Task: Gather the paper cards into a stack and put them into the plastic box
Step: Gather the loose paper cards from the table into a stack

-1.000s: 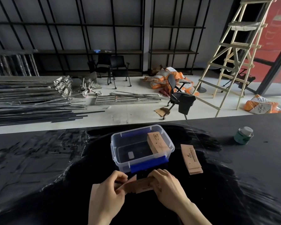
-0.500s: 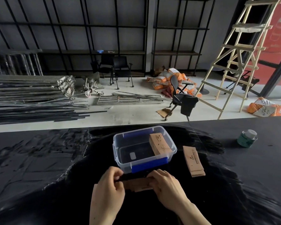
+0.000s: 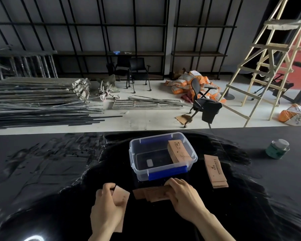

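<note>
A clear plastic box [image 3: 162,155] with blue latches is seen on the black tabletop [image 3: 42,171], a little beyond the hands and well back from the far edge. One stack of brown paper cards [image 3: 178,151] is leaned inside it against the right wall; the left part of the box floor is left bare. A second stack of cards [image 3: 215,171] is laid flat on the tabletop just right of the box, apart from its wall.

Just near of the box's near wall, a fanned bunch of cards [image 3: 150,193] is pressed flat to the tabletop under the right hand [image 3: 182,195], whose fingers [image 3: 172,182] are curled over the bunch's far edge. A narrow strip of bare tabletop is left between these cards and the box.

To the left, a separate card [image 3: 121,197] is held by the left hand [image 3: 106,207], the fingers closed over its upper edge and the card tilted up from the surface. A small gap is seen between this card and the fanned bunch.

A green jar with a pale lid [image 3: 277,148] is stood far to the right. The tabletop's left half is seen open and unoccupied, as is the strip near the right edge.
</note>
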Tool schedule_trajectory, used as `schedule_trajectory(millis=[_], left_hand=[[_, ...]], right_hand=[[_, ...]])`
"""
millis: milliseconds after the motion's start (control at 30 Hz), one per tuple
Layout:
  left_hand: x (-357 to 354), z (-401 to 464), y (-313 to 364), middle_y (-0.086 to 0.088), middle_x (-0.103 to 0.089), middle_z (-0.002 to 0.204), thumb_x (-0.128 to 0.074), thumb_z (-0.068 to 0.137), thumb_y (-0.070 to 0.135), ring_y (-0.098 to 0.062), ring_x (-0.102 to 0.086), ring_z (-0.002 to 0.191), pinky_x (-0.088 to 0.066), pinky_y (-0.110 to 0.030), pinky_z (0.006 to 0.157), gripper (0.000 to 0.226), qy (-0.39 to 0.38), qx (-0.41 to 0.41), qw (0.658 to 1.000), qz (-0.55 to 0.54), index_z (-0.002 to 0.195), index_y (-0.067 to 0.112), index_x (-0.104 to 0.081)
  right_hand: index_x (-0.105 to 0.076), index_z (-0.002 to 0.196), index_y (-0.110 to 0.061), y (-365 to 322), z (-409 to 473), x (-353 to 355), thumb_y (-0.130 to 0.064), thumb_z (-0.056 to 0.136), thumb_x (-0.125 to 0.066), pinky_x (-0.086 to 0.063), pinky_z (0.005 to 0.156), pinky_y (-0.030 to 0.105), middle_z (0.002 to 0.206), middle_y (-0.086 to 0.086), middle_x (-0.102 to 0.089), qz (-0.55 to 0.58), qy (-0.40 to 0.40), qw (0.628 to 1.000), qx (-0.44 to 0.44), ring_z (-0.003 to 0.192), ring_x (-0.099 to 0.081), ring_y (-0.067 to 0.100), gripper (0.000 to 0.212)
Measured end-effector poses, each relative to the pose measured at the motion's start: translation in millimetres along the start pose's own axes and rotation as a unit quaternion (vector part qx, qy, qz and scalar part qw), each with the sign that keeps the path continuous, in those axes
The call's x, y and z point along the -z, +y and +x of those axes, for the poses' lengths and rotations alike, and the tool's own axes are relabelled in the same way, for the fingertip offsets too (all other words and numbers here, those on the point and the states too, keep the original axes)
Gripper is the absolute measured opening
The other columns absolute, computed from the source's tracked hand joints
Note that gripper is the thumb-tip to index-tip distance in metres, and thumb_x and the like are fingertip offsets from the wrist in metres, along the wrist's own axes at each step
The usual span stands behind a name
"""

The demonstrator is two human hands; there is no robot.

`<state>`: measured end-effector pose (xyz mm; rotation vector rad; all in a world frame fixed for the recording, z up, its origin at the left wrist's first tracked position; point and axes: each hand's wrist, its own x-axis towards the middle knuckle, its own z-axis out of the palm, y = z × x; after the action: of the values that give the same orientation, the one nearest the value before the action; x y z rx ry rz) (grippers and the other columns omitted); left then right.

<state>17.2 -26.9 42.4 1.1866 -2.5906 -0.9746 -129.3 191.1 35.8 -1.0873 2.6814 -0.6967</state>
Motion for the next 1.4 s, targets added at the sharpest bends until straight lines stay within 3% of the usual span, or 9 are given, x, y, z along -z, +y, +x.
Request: schedule_trajectory(millis=[133, 367, 500, 600, 733, 833, 1000, 1233, 1400], left_hand=[[6, 3, 9, 0.019, -0.069, 0.097, -0.078, 0.082, 0.006, 0.000, -0.070, 0.085, -0.051, -0.014, 0.063, 0.045, 0.013, -0.106, 0.992, -0.061, 0.106, 0.041, -0.062], [-3, 3, 50, 0.022, -0.077, 0.094, -0.062, 0.088, -0.006, 0.009, -0.072, 0.093, -0.059, -0.020, 0.090, 0.045, -0.089, -0.221, 0.967, -0.088, 0.096, 0.038, -0.067], [-17, -2, 69, 0.023, -0.074, 0.104, -0.058, 0.093, 0.001, 0.010, -0.069, 0.101, -0.057, -0.018, 0.096, 0.043, -0.139, -0.253, 0.956, -0.055, 0.110, 0.040, -0.061], [-19, -5, 71, 0.024, -0.068, 0.114, -0.066, 0.091, 0.008, 0.008, -0.066, 0.107, -0.058, -0.021, 0.098, 0.045, -0.141, -0.243, 0.958, -0.057, 0.116, 0.044, -0.054], [-12, -3, 59, 0.029, -0.064, 0.119, -0.076, 0.079, 0.037, 0.005, -0.063, 0.111, -0.053, -0.018, 0.093, 0.051, -0.133, -0.254, 0.958, 0.022, 0.121, 0.049, -0.049], [-14, -2, 62, 0.028, -0.066, 0.117, -0.077, 0.077, 0.040, 0.000, -0.065, 0.106, -0.054, -0.023, 0.092, 0.049, -0.168, -0.261, 0.947, 0.084, 0.119, 0.047, -0.054], [-30, -7, 74, 0.022, -0.072, 0.108, -0.070, 0.085, 0.038, -0.002, -0.070, 0.095, -0.058, -0.024, 0.085, 0.026, -0.139, -0.257, 0.951, 0.098, 0.110, 0.043, -0.061], [-39, -15, 93, 0.024, -0.070, 0.109, -0.062, 0.087, 0.046, -0.003, -0.069, 0.100, -0.054, -0.025, 0.082, 0.028, -0.129, -0.311, 0.933, 0.128, 0.114, 0.044, -0.057], [-51, -15, 116, 0.028, -0.073, 0.091, -0.066, 0.084, 0.049, 0.002, -0.071, 0.090, -0.057, -0.026, 0.084, 0.026, -0.171, -0.283, 0.940, 0.086, 0.109, 0.044, -0.061]], right_hand=[[-0.059, 0.115, -0.034, -1, -4, 0, -0.032, 0.102, -0.058, -0.036, 0.067, 0.008, 0.118, -0.016, -0.066, -0.001, -0.005, 1.000, 0.017, 0.098, -0.051, 0.001, 0.013], [-0.058, 0.116, -0.036, -9, -5, -1, -0.029, 0.100, -0.058, -0.046, 0.074, 0.018, 0.117, -0.016, -0.068, 0.008, -0.001, 1.000, 0.017, 0.102, -0.058, 0.008, 0.017], [-0.052, 0.135, -0.042, -10, -7, -1, -0.027, 0.096, -0.061, -0.053, 0.085, 0.028, 0.127, -0.017, -0.067, 0.005, 0.002, 1.000, 0.020, 0.113, -0.059, 0.010, 0.042], [-0.057, 0.127, -0.038, -5, -9, 0, -0.026, 0.096, -0.061, -0.056, 0.086, 0.030, 0.123, -0.014, -0.068, 0.006, 0.004, 1.000, 0.020, 0.113, -0.060, 0.011, 0.033], [-0.057, 0.117, -0.035, 5, -13, 3, -0.029, 0.093, -0.059, -0.056, 0.080, 0.037, 0.115, -0.011, -0.068, 0.000, 0.028, 1.000, 0.010, 0.105, -0.062, 0.016, 0.025], [-0.059, 0.110, -0.035, 7, -14, 7, -0.031, 0.091, -0.062, -0.055, 0.078, 0.035, 0.111, -0.012, -0.066, 0.005, 0.027, 1.000, 0.012, 0.101, -0.061, 0.014, 0.020], [-0.060, 0.107, -0.034, 10, -17, 10, -0.036, 0.090, -0.067, -0.056, 0.077, 0.034, 0.109, -0.013, -0.067, 0.013, 0.039, 0.999, -0.003, 0.100, -0.062, 0.011, 0.019], [-0.062, 0.103, -0.030, 22, -24, 17, -0.040, 0.089, -0.068, -0.054, 0.074, 0.032, 0.104, -0.011, -0.071, 0.031, 0.041, 0.998, -0.026, 0.091, -0.065, 0.013, 0.018], [-0.068, 0.101, -0.032, 45, -29, 32, -0.045, 0.073, -0.082, -0.059, 0.074, 0.027, 0.092, -0.011, -0.077, 0.145, 0.081, 0.981, -0.101, 0.083, -0.072, 0.004, 0.033]])
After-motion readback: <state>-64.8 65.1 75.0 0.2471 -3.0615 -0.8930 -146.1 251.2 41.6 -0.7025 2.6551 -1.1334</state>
